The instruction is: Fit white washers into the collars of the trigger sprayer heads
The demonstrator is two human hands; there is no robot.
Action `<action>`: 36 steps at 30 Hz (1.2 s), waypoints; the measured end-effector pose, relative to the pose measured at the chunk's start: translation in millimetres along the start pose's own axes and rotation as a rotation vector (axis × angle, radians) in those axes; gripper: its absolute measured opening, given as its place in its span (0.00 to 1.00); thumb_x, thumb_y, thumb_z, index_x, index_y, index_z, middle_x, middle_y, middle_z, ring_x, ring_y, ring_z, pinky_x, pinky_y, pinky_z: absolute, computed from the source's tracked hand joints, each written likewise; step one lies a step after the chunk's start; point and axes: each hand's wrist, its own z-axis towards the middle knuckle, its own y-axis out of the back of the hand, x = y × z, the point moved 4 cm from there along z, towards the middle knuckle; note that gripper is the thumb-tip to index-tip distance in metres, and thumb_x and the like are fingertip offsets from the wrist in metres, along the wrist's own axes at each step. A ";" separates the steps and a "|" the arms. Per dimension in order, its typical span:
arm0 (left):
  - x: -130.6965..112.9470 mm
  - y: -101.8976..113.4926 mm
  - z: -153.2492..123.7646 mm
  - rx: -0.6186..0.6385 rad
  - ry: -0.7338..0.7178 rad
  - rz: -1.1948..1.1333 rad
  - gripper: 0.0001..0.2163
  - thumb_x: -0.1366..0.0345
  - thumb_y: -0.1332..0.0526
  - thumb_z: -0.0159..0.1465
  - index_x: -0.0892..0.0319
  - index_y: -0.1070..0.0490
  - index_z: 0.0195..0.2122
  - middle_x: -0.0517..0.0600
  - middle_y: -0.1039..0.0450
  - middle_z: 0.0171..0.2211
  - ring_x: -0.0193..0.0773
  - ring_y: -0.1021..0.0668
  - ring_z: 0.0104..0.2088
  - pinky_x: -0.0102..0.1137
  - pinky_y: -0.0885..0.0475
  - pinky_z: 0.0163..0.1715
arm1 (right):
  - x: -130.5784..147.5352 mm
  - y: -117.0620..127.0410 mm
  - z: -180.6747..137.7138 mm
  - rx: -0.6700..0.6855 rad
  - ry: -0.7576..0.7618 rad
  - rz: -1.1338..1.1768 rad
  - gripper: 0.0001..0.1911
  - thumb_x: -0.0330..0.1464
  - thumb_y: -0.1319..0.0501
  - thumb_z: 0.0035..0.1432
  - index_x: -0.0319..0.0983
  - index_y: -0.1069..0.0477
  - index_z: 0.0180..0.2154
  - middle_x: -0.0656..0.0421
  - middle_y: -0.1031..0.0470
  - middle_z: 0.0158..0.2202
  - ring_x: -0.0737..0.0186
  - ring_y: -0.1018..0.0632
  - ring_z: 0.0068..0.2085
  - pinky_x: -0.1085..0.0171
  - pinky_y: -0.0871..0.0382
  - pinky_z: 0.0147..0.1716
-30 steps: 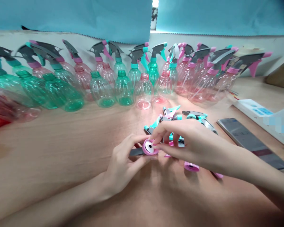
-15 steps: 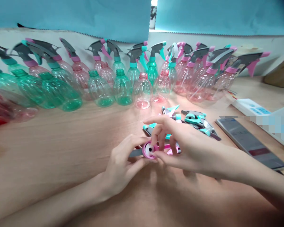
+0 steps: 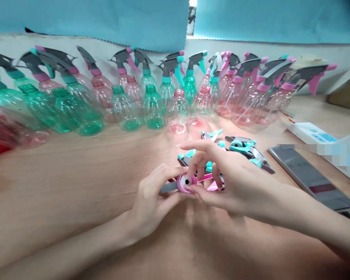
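My left hand pinches a grey spray trigger head with a pink screw cap, its open cap facing me. My right hand meets it from the right, thumb and a finger on the pink cap, forefinger stretched out to the left above it. Both hands hover just over the wooden table. Right behind my right hand lies a small pile of loose trigger heads in grey, teal and pink.
A long row of green and pink plastic spray bottles stands along the back wall, some with trigger heads, some uncapped. Red bottles lie at the far left. A dark phone and a white device sit at the right.
My right hand has shifted from covering the pile to gripping the pink cap, its forefinger now extended. A pink cap that lay below my right wrist is no longer visible.
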 end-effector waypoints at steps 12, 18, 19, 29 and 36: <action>0.2 0.7 1.2 0.011 -0.006 -0.028 0.09 0.66 0.37 0.62 0.55 0.29 0.43 0.48 0.26 0.35 0.36 0.24 0.35 0.30 0.29 0.34 | 0.5 -0.8 0.4 0.024 0.052 0.034 0.30 0.26 0.41 0.56 0.39 0.48 0.59 0.63 0.24 0.37 0.70 0.25 0.34 0.72 0.34 0.33; 3.3 -0.3 -0.3 0.023 0.013 -0.038 0.13 0.67 0.37 0.62 0.52 0.30 0.48 0.47 0.27 0.37 0.36 0.25 0.35 0.30 0.30 0.36 | 0.6 0.7 -1.7 -0.032 0.046 -0.204 0.29 0.29 0.41 0.57 0.40 0.47 0.59 0.62 0.23 0.38 0.65 0.23 0.38 0.68 0.34 0.34; 3.2 -0.6 -0.2 0.024 0.012 -0.039 0.14 0.66 0.37 0.62 0.52 0.31 0.49 0.47 0.27 0.36 0.36 0.25 0.35 0.30 0.30 0.36 | 1.1 1.1 -2.0 -0.045 0.048 -0.249 0.29 0.30 0.40 0.57 0.40 0.46 0.58 0.62 0.23 0.37 0.64 0.23 0.38 0.67 0.34 0.33; -0.8 -2.3 -0.2 0.059 -0.009 -0.025 0.06 0.66 0.37 0.62 0.57 0.27 0.41 0.48 0.27 0.36 0.36 0.25 0.36 0.29 0.30 0.35 | 6.5 -1.2 -4.7 -0.063 0.136 -0.241 0.31 0.27 0.39 0.56 0.40 0.47 0.58 0.64 0.24 0.40 0.69 0.23 0.39 0.71 0.34 0.36; -2.1 -0.7 0.9 0.044 -0.004 0.000 0.07 0.65 0.38 0.63 0.56 0.28 0.42 0.47 0.28 0.35 0.35 0.26 0.35 0.28 0.31 0.34 | 6.8 -1.6 -2.9 -0.074 0.122 -0.253 0.29 0.28 0.39 0.56 0.41 0.46 0.57 0.64 0.23 0.38 0.67 0.23 0.40 0.70 0.34 0.36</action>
